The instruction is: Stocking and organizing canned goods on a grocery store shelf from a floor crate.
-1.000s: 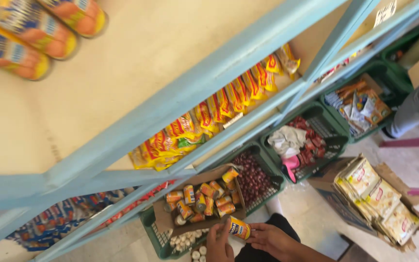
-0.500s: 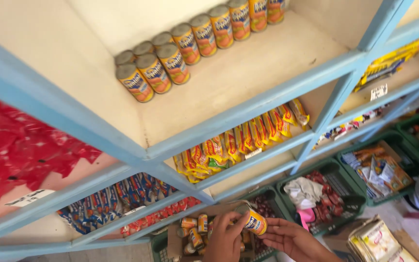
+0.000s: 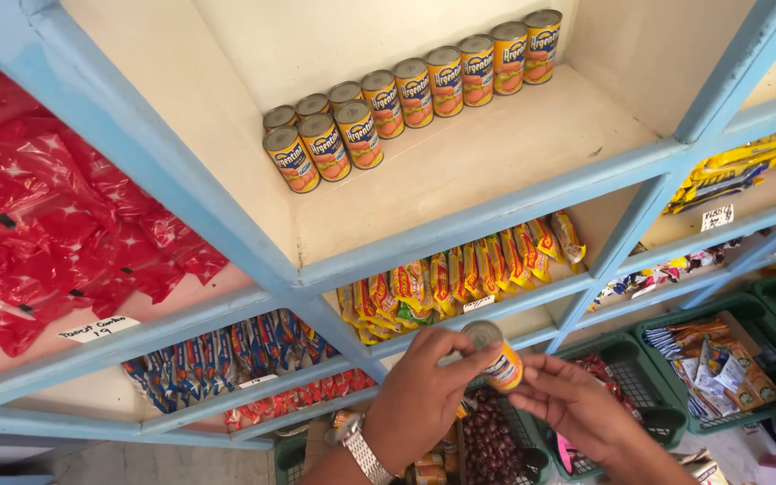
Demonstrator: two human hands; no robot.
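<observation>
Orange-and-yellow, with a blue band and a plain metal top, the small tin can (image 3: 493,356) sits between both hands low in the head view, in front of the shelf edge. The left hand (image 3: 424,395), a metal wristwatch (image 3: 358,449) on its wrist, wraps its fingers over the can's upper part, while the right hand (image 3: 577,401) pinches the lower side with thumb and fingertips; the two hands are close together, both clamped on the can. Just below them lie green plastic crates (image 3: 666,418) holding dark red beans and mixed packets, though what fills the nearest crate is partly hidden. Behind the can, a light blue wooden shelf frame (image 3: 460,233) carries a row of yellow and red sachets (image 3: 460,278) standing on edge. To the left, blue snack packets (image 3: 217,355) line a lower shelf. Higher up, a cream shelf holds a curved row of matching tin cans (image 3: 410,90), upright and touching. Far left, shiny red foil packets (image 3: 56,224) are heaped above a handwritten paper label (image 3: 96,329).
</observation>
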